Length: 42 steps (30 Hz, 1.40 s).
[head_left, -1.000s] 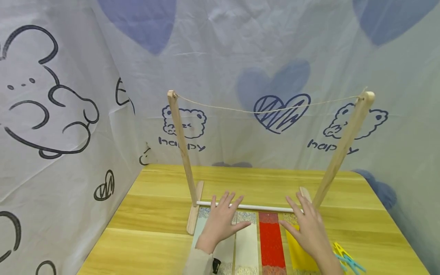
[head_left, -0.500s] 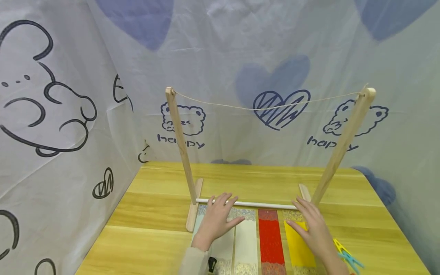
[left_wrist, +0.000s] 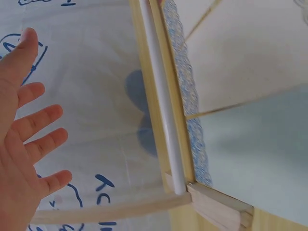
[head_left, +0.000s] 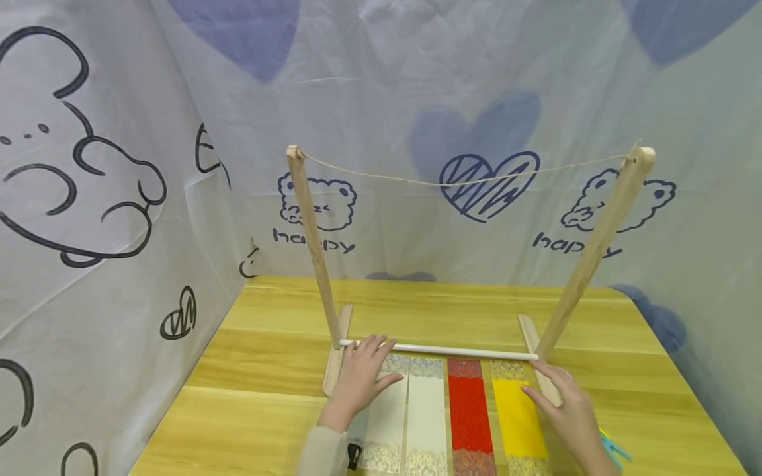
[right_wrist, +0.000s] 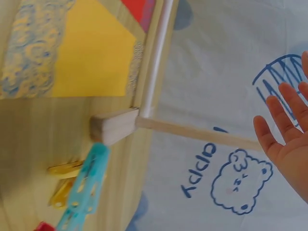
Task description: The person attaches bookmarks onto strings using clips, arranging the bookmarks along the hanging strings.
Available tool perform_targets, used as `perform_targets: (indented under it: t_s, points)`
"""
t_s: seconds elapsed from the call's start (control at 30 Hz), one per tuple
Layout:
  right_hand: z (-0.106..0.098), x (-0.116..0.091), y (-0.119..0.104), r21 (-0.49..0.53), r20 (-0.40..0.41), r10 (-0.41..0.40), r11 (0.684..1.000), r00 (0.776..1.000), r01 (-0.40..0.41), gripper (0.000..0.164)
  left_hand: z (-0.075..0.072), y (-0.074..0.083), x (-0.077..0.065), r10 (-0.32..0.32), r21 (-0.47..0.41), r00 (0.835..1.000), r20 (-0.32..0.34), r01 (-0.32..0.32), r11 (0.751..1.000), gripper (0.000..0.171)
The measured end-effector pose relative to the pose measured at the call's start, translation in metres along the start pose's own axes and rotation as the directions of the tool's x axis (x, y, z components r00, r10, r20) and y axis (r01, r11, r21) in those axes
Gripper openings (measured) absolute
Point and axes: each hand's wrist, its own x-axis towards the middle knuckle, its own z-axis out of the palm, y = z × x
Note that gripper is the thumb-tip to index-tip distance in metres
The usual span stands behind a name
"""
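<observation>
My left hand (head_left: 360, 383) is spread palm down over the left strips, fingertips overlapping the white rod (head_left: 464, 350) of a wooden stand. Nothing is in its grasp. Toward the stand's right foot (head_left: 548, 387), my right hand (head_left: 565, 403) reaches with extended fingers, holding nothing. A string (head_left: 417, 182) sags between the stand's left post (head_left: 312, 244) and right post (head_left: 598, 251). Below the rod lie lace-edged strips side by side: pale blue (left_wrist: 260, 149), white (head_left: 425, 410), red (head_left: 469, 410) and yellow (head_left: 518, 416). My left hand and sleeve partly hide the pale blue strip.
Right of the yellow strip lie a teal clothespin (right_wrist: 86, 183), a yellow clothespin (right_wrist: 62, 190) and a bit of something red (right_wrist: 44, 226). A small black buckle (head_left: 354, 455) shows by the left sleeve. Printed cloth (head_left: 381, 86) hangs behind and left of the wooden table (head_left: 262, 363).
My hands have moved apart. The left shifts a little leftward; the right slides right, off the yellow strip to the stand's right foot, covering more of the clothespins.
</observation>
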Motion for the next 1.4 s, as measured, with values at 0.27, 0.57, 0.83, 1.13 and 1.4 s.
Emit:
perform_targets:
  t_s: [0.27, 0.57, 0.83, 1.13, 1.4]
  points:
    - [-0.010, -0.034, 0.024, 0.002, 0.006, 0.094, 0.996, 0.996, -0.094, 0.046, 0.006, -0.009, -0.013, -0.052, -0.043, 0.997, 0.063, 0.055, 0.998, 0.056]
    - [-0.012, -0.078, 0.073, -0.124, 0.007, 0.351, 0.930, 0.937, -0.347, 0.042, 0.014, -0.026, -0.016, -0.037, -0.004, 0.999, -0.007, 0.037, 0.999, 0.046]
    - [-0.023, -0.074, 0.048, -0.107, -0.059, 0.474, 0.872, 0.879, -0.477, 0.037, 0.019, -0.038, -0.019, -0.038, -0.013, 0.999, -0.013, 0.037, 0.999, 0.044]
    - [-0.042, -0.064, 0.021, -0.083, -0.001, 0.612, 0.788, 0.791, -0.610, 0.037, 0.026, -0.047, -0.024, -0.061, -0.058, 0.998, 0.008, 0.062, 0.996, 0.042]
    - [-0.053, -0.065, 0.021, -0.181, 0.006, 0.614, 0.777, 0.789, -0.603, 0.031, 0.036, -0.059, -0.026, -0.040, -0.065, 0.999, -0.017, 0.038, 0.997, 0.034]
